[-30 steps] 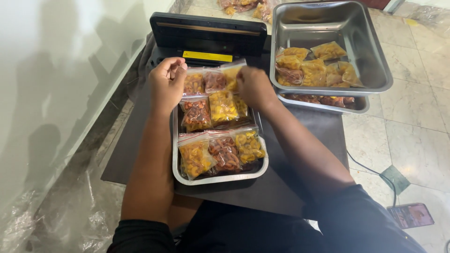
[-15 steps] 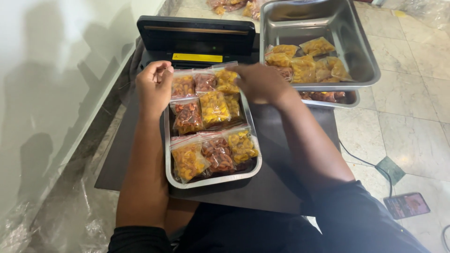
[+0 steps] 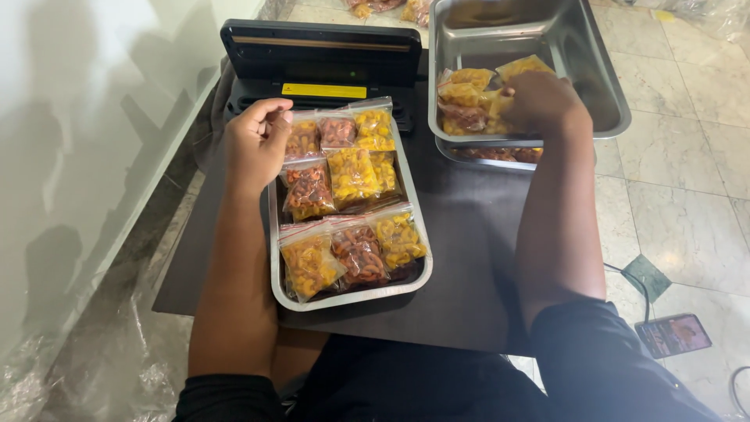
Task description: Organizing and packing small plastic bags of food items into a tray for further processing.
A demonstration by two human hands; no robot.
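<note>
On the dark bench (image 3: 469,258), directly in front of the black vacuum sealer (image 3: 320,62), sits a shallow steel tray (image 3: 351,295) already lined with three rows of small clear pouches (image 3: 351,199) of yellow and reddish snack pieces, nine or so, lying flat and overlapping slightly. Left hand (image 3: 256,141) resting at the tray's far left corner, fingers loosely curled, thumb and fingertips touching the edge of the top-left pouch rather than clamped on it. Right hand (image 3: 543,101) reaching into the deeper steel pan (image 3: 609,117) to the right, closed over one of the filled bags (image 3: 469,98) piled there; exact grip hidden by the back of the hand. Judging by the layout: near tray looks almost full, little bare metal left at its near edge. Still several bags heaped in the deep pan, and more visible in a second pan (image 3: 492,156) nested beneath it, so plenty apparently left to handle. Sealer lid shut, nothing lying in it.
</note>
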